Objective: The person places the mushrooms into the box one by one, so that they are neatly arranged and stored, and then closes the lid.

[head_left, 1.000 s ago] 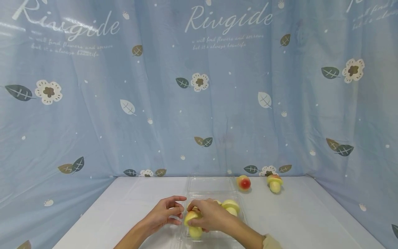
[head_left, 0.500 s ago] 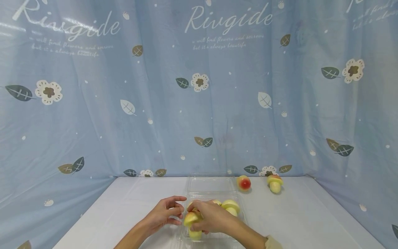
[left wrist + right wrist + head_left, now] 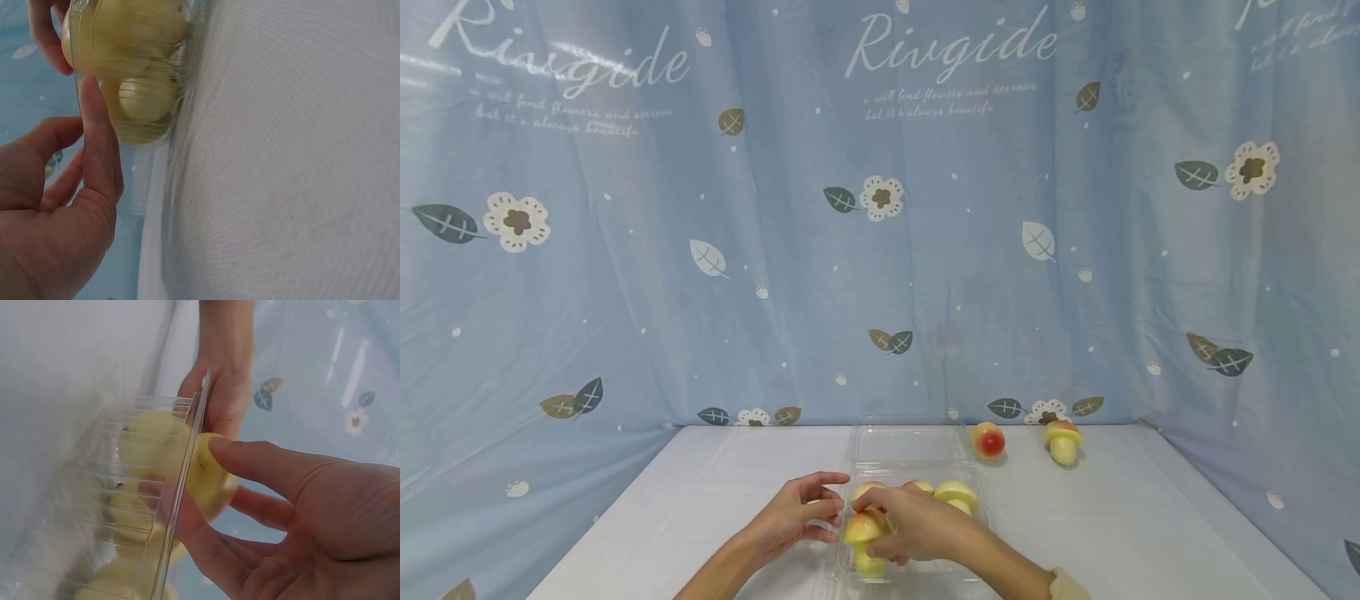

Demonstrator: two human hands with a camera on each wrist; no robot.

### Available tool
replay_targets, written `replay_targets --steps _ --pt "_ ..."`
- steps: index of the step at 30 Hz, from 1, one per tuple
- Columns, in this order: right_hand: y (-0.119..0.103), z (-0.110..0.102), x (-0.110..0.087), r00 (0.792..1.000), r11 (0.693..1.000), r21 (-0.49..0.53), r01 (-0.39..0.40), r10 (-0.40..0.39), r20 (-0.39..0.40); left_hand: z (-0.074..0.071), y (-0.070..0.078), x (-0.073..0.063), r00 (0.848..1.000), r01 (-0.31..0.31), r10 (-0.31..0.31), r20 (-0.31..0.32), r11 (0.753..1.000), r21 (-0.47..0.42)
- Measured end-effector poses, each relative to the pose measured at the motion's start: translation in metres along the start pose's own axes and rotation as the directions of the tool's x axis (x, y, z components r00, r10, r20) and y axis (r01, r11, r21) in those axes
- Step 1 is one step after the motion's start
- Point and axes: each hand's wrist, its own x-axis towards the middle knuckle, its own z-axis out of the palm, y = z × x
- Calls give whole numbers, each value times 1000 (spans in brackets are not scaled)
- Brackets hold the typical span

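At the front left of a clear plastic clamshell box [image 3: 925, 575] stands a yellow toy mushroom [image 3: 863, 528] with a reddish cap. My right hand [image 3: 921, 525] has its fingers curled around the cap from the right. In the right wrist view its thumb [image 3: 247, 459] touches the mushroom's yellow surface. Behind the hand, several more mushrooms, such as the yellow one [image 3: 957, 493], lie in the box, partly hidden. My left hand [image 3: 797, 512] is at the box's left wall, fingers loosely bent, holding nothing; in the left wrist view a fingertip meets the wall.
The box's lid [image 3: 912, 443] lies folded back behind it. Beyond the box's right corner are a mushroom with a red cap top [image 3: 988, 442] and another mushroom [image 3: 1063, 443]. A blue patterned curtain [image 3: 925, 250] hangs behind the white table [image 3: 1135, 533].
My right hand has shifted slightly right; its thumb has slid off the cap's front toward the stem, showing more of the front mushroom. The left hand has stayed in place.
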Motion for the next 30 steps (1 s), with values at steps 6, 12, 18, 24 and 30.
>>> replay_targets --steps 6,12,18,24,30 --pt "1 2 2 1000 1000 17 11 -11 20 0 0 0 1000 9 -9 -11 1000 1" --pt "1 1 1 999 1000 13 7 -8 44 0 0 0 1000 6 -6 -9 1000 -6" --pt "2 1 0 998 998 69 -14 9 68 0 0 0 1000 -9 9 0 1000 -3" --pt "3 -1 -2 998 995 104 -8 2 56 0 0 -1 1000 -3 3 10 1000 -14" --pt "6 0 -3 1000 1000 2 -1 1 5 0 0 -1 1000 0 1 8 1000 -18"
